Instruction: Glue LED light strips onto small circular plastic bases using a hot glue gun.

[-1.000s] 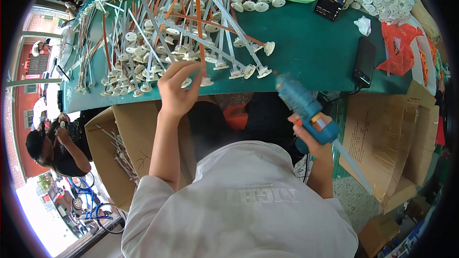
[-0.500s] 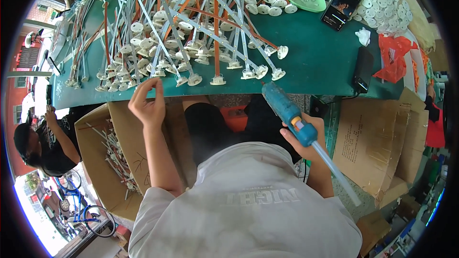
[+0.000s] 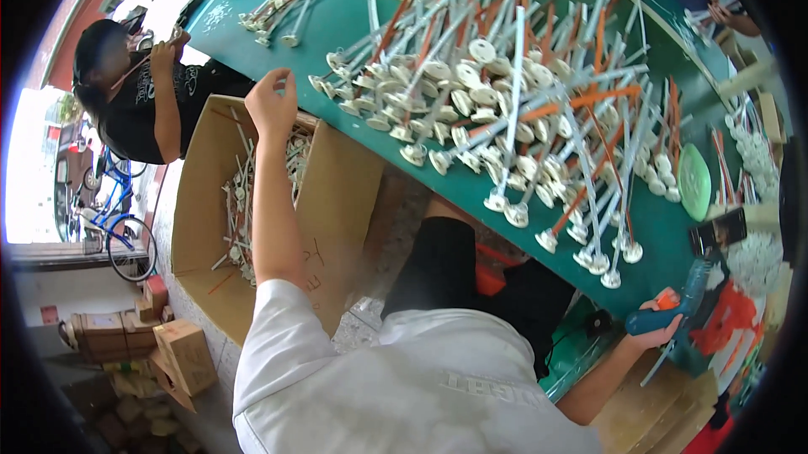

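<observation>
My left hand is above the cardboard box, close to the table edge. Its fingers are curled; whatever they may hold cannot be made out. Inside that box lies a jumble of strips with pale ends. Over at the right, my right hand grips a blue glue gun with an orange trigger; a translucent glue stick sticks out of its back. Many grey and brown strips with white round bases are heaped across the green table, several bases lying along its near edge.
A green dish, a phone, white discs and a red plastic bag crowd the right end. A person in black sits at the left; another person's hands work at the far right. Cartons stand on the floor.
The view has turned leftward. My left hand has gone from the table's near edge to above the cardboard box. My right hand, still holding the glue gun, is now farther right, beside the phone.
</observation>
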`<state>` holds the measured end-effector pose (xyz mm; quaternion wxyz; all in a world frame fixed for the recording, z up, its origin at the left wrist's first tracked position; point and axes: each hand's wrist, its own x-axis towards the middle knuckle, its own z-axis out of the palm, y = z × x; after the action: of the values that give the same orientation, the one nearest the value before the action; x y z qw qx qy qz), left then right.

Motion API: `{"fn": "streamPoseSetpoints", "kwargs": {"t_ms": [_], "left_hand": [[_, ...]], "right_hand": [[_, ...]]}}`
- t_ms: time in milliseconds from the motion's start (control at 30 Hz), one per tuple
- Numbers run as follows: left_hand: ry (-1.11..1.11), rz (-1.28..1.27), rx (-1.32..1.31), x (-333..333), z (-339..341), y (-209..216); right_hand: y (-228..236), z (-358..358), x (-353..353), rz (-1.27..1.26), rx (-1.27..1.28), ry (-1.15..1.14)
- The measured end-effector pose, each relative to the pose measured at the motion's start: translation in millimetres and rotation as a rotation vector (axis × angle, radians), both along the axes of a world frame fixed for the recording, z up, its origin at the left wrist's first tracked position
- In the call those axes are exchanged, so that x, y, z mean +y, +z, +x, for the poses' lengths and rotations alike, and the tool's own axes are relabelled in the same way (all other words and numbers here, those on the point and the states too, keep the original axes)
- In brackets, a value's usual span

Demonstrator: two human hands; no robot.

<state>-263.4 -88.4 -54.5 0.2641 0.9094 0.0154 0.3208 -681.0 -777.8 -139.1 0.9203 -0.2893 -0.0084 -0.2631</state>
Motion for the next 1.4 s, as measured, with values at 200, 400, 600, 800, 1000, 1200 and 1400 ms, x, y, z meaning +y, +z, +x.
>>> {"fn": "streamPoseSetpoints", "kwargs": {"t_ms": [200,400,600,800,1000,1200,1400], "left_hand": [[0.025,0.556,0.066,48.5,140.2,-9.4],[0.120,0.832,0.546,27.7,220.0,-10.1],[-0.035,0.387,0.884,59.2,248.5,69.2],[-0.355,-0.203,1.127,77.9,109.1,117.7],[-0.410,-0.660,0.280,-42.9,-70.8,82.1],[-0.552,-0.676,0.296,-249.6,-239.8,46.7],[-0.746,-0.712,0.394,-318.7,-267.6,24.3]], "right_hand": [[-6.3,6.5,-11.4,-0.137,0.362,-0.086],[0.7,12.8,5.0,-0.148,0.490,-0.313],[-1.3,12.7,6.0,-0.161,0.470,-0.292],[-16.7,14.6,-9.7,-0.143,0.390,-0.190],[-20.2,19.2,3.9,-0.081,0.446,-0.307],[29.8,6.0,111.9,-0.041,0.255,-0.089],[41.8,-46.4,209.6,-0.528,0.304,0.088]]}}
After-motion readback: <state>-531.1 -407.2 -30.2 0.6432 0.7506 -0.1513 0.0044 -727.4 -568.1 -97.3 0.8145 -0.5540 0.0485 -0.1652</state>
